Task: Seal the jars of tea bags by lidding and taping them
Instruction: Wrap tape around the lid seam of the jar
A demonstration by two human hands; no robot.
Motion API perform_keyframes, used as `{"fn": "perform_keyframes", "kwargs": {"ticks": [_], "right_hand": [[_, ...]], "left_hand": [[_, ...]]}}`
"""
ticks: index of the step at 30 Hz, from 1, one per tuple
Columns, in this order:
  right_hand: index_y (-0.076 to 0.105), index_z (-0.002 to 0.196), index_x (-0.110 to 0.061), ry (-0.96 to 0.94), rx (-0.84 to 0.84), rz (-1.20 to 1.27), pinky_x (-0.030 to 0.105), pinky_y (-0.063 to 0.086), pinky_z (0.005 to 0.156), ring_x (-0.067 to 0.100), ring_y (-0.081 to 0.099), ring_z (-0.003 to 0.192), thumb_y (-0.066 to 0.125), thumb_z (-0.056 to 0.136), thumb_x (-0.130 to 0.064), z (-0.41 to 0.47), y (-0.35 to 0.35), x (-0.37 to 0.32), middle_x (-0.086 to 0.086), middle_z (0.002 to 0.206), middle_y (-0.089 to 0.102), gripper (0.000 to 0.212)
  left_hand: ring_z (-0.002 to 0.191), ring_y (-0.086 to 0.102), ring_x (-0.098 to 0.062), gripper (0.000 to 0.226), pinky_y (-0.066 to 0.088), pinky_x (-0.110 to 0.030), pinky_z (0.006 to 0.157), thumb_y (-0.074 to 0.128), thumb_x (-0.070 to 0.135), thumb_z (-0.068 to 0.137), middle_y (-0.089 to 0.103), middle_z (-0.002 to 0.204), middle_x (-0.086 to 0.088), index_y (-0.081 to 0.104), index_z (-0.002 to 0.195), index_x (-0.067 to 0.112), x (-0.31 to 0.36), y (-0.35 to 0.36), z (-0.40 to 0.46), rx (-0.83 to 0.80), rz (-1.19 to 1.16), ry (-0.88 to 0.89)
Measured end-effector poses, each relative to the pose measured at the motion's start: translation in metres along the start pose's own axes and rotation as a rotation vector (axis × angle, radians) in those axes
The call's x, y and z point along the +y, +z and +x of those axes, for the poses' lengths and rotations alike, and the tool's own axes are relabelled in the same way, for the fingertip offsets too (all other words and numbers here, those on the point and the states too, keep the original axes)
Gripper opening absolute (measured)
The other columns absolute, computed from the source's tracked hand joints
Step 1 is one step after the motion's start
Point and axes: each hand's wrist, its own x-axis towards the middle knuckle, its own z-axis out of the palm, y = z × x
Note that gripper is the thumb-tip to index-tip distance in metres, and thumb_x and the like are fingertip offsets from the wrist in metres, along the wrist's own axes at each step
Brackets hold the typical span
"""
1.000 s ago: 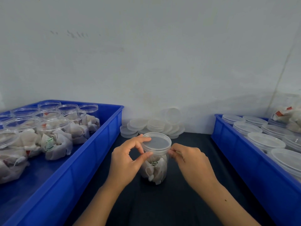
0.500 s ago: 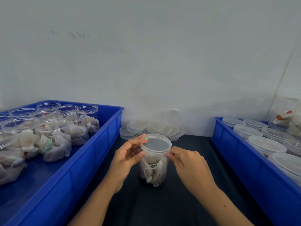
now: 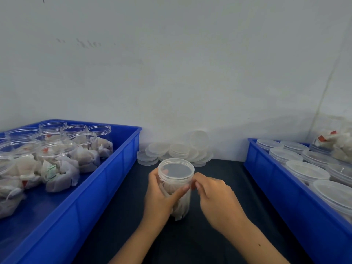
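Honestly, what worries me most is the lid [image 3: 176,169] sitting crooked: if I press or tape with one edge riding high, the seal will likely leak or the lid may pop off. A hard squeeze could also tip the jar [image 3: 177,195] on the dark mat [image 3: 219,235], since it stands alone between the two blue trays, near the middle. No tape is visible to me, so I judge the taping not yet begun. My left hand [image 3: 159,199] wraps the jar's left side, thumb laid across its front just under the lid, fingers curled round it. My right hand [image 3: 215,199] is narrowed to a pinch at the lid's right edge; whether it holds anything between the fingertips I cannot tell. Spare lids [image 3: 171,151] lie stacked beyond, against the wall.
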Motion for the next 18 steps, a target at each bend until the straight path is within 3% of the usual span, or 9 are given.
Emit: {"fn": "perform_keyframes", "kwargs": {"ticks": [3, 8, 12, 14, 18], "right_hand": [[0.045, 0.098, -0.031, -0.027, -0.034, -0.014, 0.023, 0.040, 0.058, 0.012, 0.054, 0.073, 0.035, 0.102, -0.021, -0.001, -0.004, -0.001, -0.006, 0.086, 0.052, 0.015], [0.043, 0.103, -0.030, -0.044, -0.032, -0.009, 0.030, 0.049, 0.069, 0.013, 0.057, 0.078, 0.030, 0.102, -0.022, -0.006, -0.013, -0.013, -0.006, 0.093, 0.055, 0.015], [0.027, 0.109, -0.036, -0.062, 0.029, 0.056, 0.026, 0.040, 0.053, 0.013, 0.052, 0.059, 0.036, 0.099, -0.015, -0.011, -0.017, -0.020, -0.005, 0.078, 0.055, 0.025], [0.015, 0.114, -0.040, -0.077, 0.062, 0.019, 0.022, 0.033, 0.046, 0.010, 0.043, 0.047, 0.042, 0.098, -0.014, -0.012, -0.020, -0.020, -0.005, 0.062, 0.048, 0.041], [0.008, 0.117, -0.039, -0.046, 0.080, -0.062, 0.019, 0.031, 0.044, 0.009, 0.043, 0.044, 0.042, 0.099, -0.021, -0.012, -0.028, -0.018, -0.005, 0.057, 0.046, 0.042]], "left_hand": [[0.103, 0.053, 0.015, 0.084, 0.044, -0.012, 0.080, 0.081, 0.069, 0.047, 0.057, 0.114, 0.022, 0.044, 0.115, 0.038, 0.002, -0.005, -0.002, 0.040, 0.029, 0.025], [0.098, 0.060, 0.009, 0.075, 0.047, -0.015, 0.078, 0.076, 0.067, 0.047, 0.060, 0.110, 0.018, 0.045, 0.110, 0.038, 0.005, -0.009, -0.005, 0.097, -0.013, 0.045], [0.095, 0.066, -0.001, 0.074, 0.052, -0.027, 0.080, 0.076, 0.068, 0.049, 0.067, 0.105, 0.012, 0.051, 0.108, 0.030, 0.010, -0.016, -0.005, 0.060, -0.019, 0.026], [0.091, 0.067, -0.001, 0.073, 0.051, -0.025, 0.078, 0.080, 0.068, 0.052, 0.069, 0.103, 0.009, 0.052, 0.106, 0.027, 0.013, -0.019, -0.004, -0.003, -0.013, -0.005], [0.085, 0.066, 0.002, 0.071, 0.050, -0.014, 0.068, 0.073, 0.063, 0.053, 0.069, 0.099, 0.006, 0.054, 0.106, 0.021, 0.018, -0.020, -0.004, -0.085, -0.028, -0.057]]}}
